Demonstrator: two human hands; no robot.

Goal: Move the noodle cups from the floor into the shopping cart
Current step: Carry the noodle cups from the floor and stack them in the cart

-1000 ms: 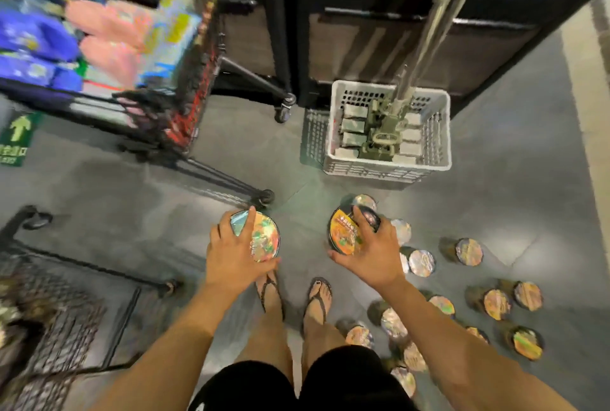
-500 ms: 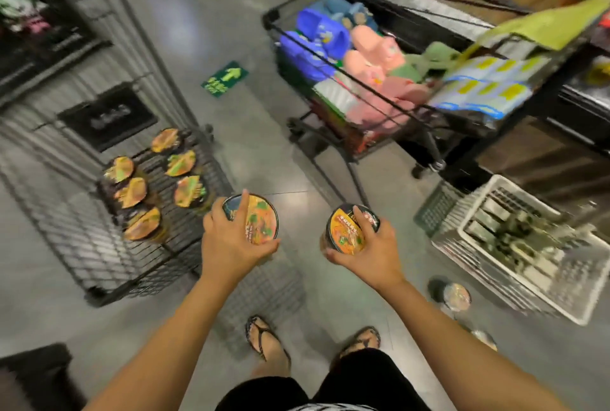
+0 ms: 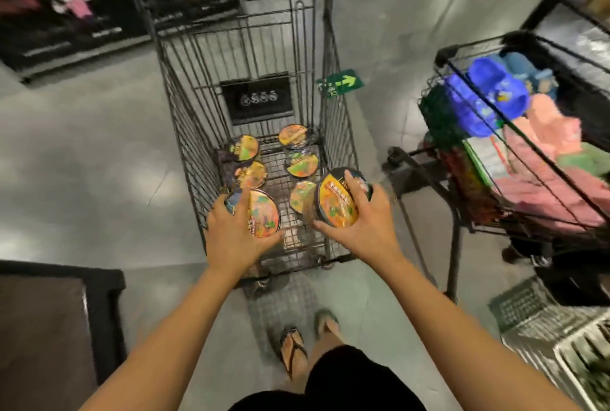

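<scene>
The dark wire shopping cart (image 3: 185, 106) stands straight ahead of me. Several noodle cups (image 3: 246, 148) with bright foil lids sit on its floor. My left hand (image 3: 232, 234) grips one noodle cup (image 3: 264, 214) from above, over the cart's near left corner. My right hand (image 3: 364, 224) grips a second noodle cup (image 3: 335, 202), tilted lid-left, over the cart's near right side. Both held cups hang above the cups lying in the cart.
A second cart (image 3: 515, 159) full of blue and pink slippers stands close on the right. A white plastic basket (image 3: 561, 354) sits at the lower right. Black poster boards (image 3: 66, 4) lean at the far left. A dark bench edge (image 3: 105, 295) lies at lower left.
I have turned from the floor cups to face the cart. Both hands, each still holding a cup, have moved forward from outside the cart to over its near end.
</scene>
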